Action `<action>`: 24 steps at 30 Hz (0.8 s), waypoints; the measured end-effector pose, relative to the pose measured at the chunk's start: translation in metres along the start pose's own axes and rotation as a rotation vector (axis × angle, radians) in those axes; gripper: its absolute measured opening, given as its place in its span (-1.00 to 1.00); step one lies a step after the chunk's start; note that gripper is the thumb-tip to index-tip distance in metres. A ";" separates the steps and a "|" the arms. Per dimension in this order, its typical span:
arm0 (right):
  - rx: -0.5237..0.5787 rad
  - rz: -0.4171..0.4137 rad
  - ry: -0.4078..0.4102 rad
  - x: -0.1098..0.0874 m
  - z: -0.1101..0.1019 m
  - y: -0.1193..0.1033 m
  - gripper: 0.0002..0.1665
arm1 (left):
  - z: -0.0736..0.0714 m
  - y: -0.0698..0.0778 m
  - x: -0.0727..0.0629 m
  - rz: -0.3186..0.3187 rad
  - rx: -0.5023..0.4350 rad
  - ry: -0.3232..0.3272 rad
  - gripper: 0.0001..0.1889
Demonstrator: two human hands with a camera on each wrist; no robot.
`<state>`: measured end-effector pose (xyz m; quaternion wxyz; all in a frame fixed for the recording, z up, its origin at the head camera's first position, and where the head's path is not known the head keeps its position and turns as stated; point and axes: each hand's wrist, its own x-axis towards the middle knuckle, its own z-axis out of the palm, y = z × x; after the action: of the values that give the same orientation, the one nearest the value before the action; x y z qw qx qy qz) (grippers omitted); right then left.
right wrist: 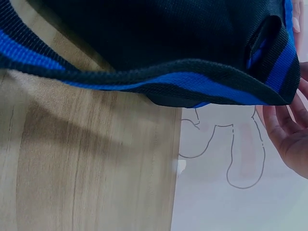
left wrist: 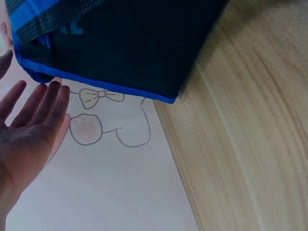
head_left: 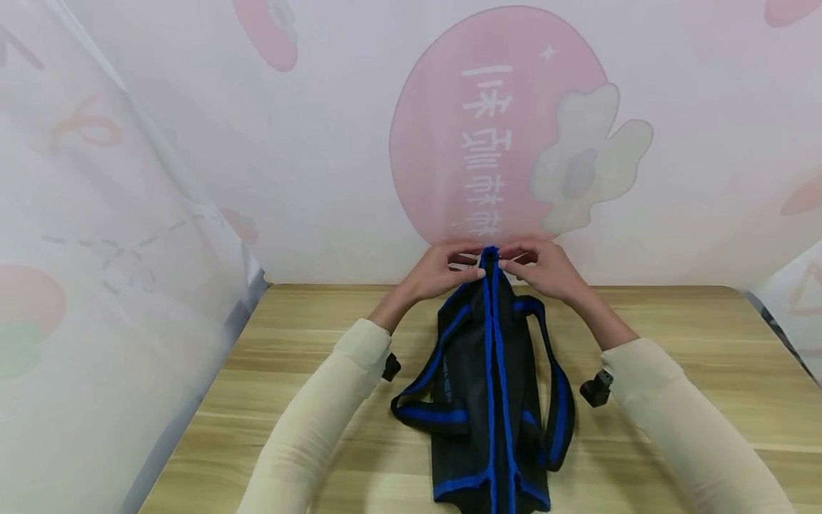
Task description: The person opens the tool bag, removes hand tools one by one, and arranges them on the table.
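Note:
A long black fabric carry bag (head_left: 465,378) with blue trim stands lengthwise on the table. Blue edging borders the narrow slit along its top, and a webbing handle (head_left: 560,414) hangs out on each side. At the far end of the slit my left hand (head_left: 443,270) pinches the left edge between thumb and fingers. Opposite it, my right hand (head_left: 542,268) pinches the right edge. In the left wrist view, the fingertips (left wrist: 52,89) touch the bag's lower corner. The bag and its handle partly hide the right fingers in the right wrist view.
The wood-grain table (head_left: 308,371) has its far edge just beneath both hands. Behind it hangs a pale printed cloth (head_left: 321,178) with a pink circle and a flower. Another cloth (head_left: 115,300) hangs along the left side. Small black cameras are on both wrists.

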<state>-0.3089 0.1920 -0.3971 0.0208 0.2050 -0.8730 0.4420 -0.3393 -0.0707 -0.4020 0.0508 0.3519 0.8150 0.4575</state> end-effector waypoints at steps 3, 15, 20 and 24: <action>-0.003 0.002 0.002 0.001 0.001 0.000 -0.57 | 0.000 0.000 0.001 0.003 -0.002 0.000 -0.44; 0.055 0.007 0.031 0.003 0.003 -0.006 -0.62 | 0.004 -0.004 0.004 0.019 -0.019 -0.005 -0.45; 0.065 -0.008 0.044 0.004 0.002 -0.008 -0.65 | 0.004 -0.004 0.004 0.021 -0.029 -0.007 -0.45; 0.055 -0.020 0.050 0.005 0.003 -0.009 -0.68 | 0.004 -0.005 0.004 0.025 -0.033 -0.007 -0.46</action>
<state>-0.3099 0.1833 -0.3911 0.0411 0.2031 -0.8577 0.4705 -0.3431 -0.0673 -0.4074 0.0536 0.3628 0.8026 0.4705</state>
